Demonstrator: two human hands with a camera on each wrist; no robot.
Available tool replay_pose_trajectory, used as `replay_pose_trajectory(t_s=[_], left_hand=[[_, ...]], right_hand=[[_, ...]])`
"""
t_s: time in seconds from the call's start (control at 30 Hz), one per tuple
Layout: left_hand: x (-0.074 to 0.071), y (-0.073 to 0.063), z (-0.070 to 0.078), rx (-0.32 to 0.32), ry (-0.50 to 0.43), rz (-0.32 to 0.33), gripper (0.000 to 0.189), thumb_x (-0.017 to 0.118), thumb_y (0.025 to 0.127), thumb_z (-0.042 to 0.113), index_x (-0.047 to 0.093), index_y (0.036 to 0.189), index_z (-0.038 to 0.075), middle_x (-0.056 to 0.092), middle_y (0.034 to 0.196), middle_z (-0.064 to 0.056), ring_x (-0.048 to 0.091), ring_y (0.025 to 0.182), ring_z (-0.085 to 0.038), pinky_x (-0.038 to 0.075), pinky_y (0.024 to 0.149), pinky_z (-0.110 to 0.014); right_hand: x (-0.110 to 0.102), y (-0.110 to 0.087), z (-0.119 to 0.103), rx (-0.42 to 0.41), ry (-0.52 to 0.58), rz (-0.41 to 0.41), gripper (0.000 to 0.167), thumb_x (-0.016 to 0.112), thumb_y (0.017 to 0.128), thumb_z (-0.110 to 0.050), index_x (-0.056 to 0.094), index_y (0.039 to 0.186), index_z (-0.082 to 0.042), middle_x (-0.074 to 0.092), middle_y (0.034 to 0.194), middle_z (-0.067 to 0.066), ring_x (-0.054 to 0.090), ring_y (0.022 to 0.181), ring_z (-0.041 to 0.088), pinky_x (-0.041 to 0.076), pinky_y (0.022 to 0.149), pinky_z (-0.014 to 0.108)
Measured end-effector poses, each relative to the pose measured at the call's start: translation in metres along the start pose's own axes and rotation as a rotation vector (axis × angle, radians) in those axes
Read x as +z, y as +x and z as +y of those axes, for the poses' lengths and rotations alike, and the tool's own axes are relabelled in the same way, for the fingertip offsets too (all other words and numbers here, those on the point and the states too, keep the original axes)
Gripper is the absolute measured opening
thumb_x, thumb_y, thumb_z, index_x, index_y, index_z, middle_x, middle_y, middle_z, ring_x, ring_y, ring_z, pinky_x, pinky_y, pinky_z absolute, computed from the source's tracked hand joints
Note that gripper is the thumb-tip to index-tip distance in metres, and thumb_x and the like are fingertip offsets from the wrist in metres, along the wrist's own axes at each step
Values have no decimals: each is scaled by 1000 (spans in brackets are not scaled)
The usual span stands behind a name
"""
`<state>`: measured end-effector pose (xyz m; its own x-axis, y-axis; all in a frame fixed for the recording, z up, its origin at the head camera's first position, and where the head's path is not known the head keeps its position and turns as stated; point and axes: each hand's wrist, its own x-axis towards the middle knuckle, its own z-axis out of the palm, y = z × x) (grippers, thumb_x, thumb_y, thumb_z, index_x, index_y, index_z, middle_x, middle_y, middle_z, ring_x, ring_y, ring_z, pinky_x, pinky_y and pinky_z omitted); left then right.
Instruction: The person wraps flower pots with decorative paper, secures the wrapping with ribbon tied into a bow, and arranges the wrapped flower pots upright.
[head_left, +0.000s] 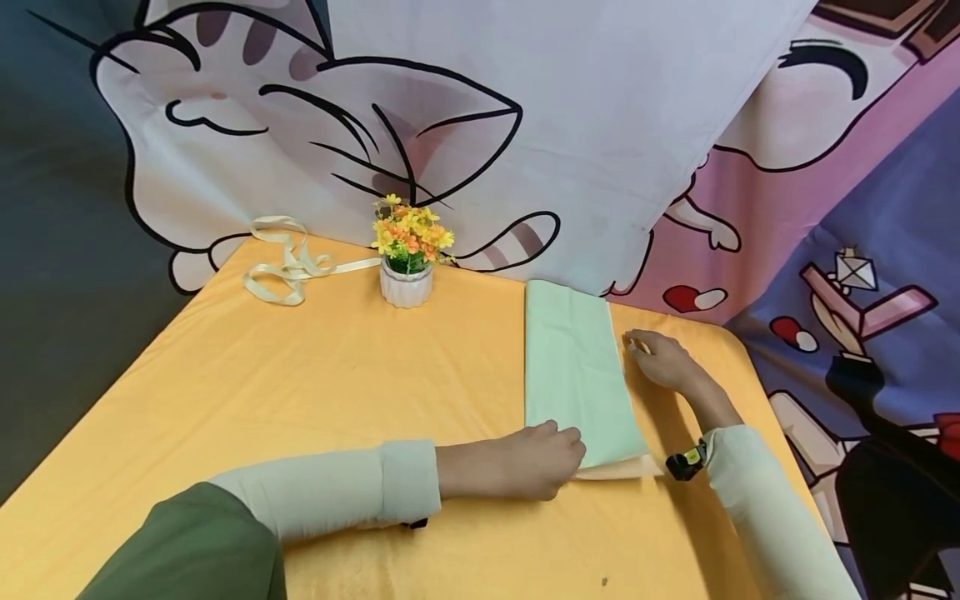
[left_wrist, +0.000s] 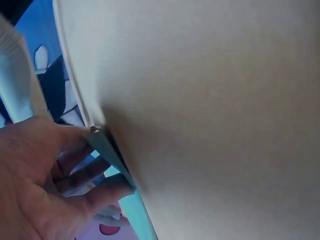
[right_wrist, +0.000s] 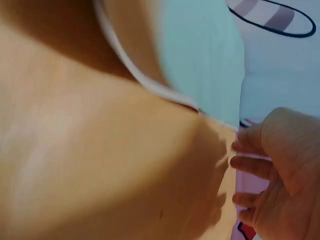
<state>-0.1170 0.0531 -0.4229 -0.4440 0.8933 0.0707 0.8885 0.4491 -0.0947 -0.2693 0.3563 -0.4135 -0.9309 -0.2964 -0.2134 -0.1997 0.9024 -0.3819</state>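
A folded mint-green sheet with a pale underside, paper or cloth I cannot tell, lies at the right of the table. At its near left corner my left hand pinches the folded edge. In the left wrist view, thumb and fingers meet along that green edge. The near edge of the sheet gapes slightly, showing the pale layer. Beside the far right edge, my right hand hovers with loosely bent fingers, holding nothing. The right wrist view shows a gap between those fingers and the sheet.
A small white pot of yellow and orange flowers stands at the back of the yellow-covered table. Left of it lies a loose cream ribbon. A cartoon-printed curtain hangs right behind the table.
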Motion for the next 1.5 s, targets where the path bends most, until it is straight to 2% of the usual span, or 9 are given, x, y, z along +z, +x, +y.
replay_pose_trajectory(t_s=[0.13, 0.4, 0.6, 0.77, 0.9, 1.13, 1.3, 1.4, 1.5], left_hand=[[-5, -3, -11, -96, -410, -110, 14, 60, 119, 25, 68, 117, 13, 58, 101, 6, 44, 84, -6, 38, 79, -16], [4, -4, -33, -249, -846, -90, 53, 58, 110, 24, 45, 58, 19, 52, 90, 6, 46, 98, -8, 44, 84, -18], [6, -6, -36, -325, -924, -107, 43, 60, 105, 28, 51, 63, 20, 57, 114, 6, 53, 120, -4, 48, 102, -18], [7, -7, -38, -311, -893, -105, 41, 60, 106, 28, 52, 66, 19, 57, 111, 6, 55, 125, -6, 47, 105, -18], [10, -11, -41, -306, -914, -66, 38, 61, 107, 26, 51, 71, 20, 55, 95, 6, 55, 101, -7, 47, 88, -19], [12, -30, -44, -386, -1028, 212, 26, 69, 99, 17, 54, 78, 20, 57, 90, 6, 53, 87, -8, 45, 79, -21], [2, -59, -43, -539, -1045, 399, 18, 68, 94, 14, 57, 81, 20, 62, 91, 1, 59, 85, -11, 50, 76, -23], [-2, -78, -39, -666, -1181, 416, 13, 66, 96, 11, 61, 85, 15, 69, 85, -2, 64, 70, -9, 55, 68, -24], [-4, -94, -33, -815, -1443, 389, 11, 65, 99, 12, 64, 90, 6, 73, 76, -9, 67, 52, -12, 62, 58, -30]], right_hand=[[4, -2, 9, -32, 40, -24, 60, 45, 124, -31, 37, 174, 1, 33, 179, 35, 28, 164, 63, 28, 129, 82], [9, 0, 21, -97, 35, -27, 61, 48, 123, -30, 38, 172, 5, 23, 185, 31, 20, 169, 61, 22, 132, 81], [16, 4, 27, -154, -61, 53, 62, 55, 120, -29, 40, 173, -1, 24, 186, 25, 20, 170, 58, 22, 134, 78], [21, 11, 24, -286, -99, 53, 71, 67, 114, -33, 42, 173, -4, 30, 184, 26, 24, 170, 57, 23, 136, 75], [27, 19, 16, -345, -61, 13, 72, 78, 106, -34, 52, 166, -4, 44, 176, 25, 45, 160, 51, 40, 129, 70], [26, 24, 0, -355, -82, -34, 55, 82, 104, -21, 60, 151, -1, 68, 150, 23, 70, 134, 43, 56, 113, 66], [18, 27, -11, -319, -69, -97, 30, 85, 103, -26, 70, 122, -8, 75, 103, 16, 68, 89, 28, 58, 84, 47], [15, 29, -13, -349, -48, -114, 44, 80, 108, -31, 69, 143, -6, 75, 130, 28, 74, 113, 41, 60, 97, 54], [14, 30, -12, -411, -39, -110, 67, 77, 110, -27, 52, 167, -4, 47, 171, 36, 48, 158, 56, 48, 122, 71]])
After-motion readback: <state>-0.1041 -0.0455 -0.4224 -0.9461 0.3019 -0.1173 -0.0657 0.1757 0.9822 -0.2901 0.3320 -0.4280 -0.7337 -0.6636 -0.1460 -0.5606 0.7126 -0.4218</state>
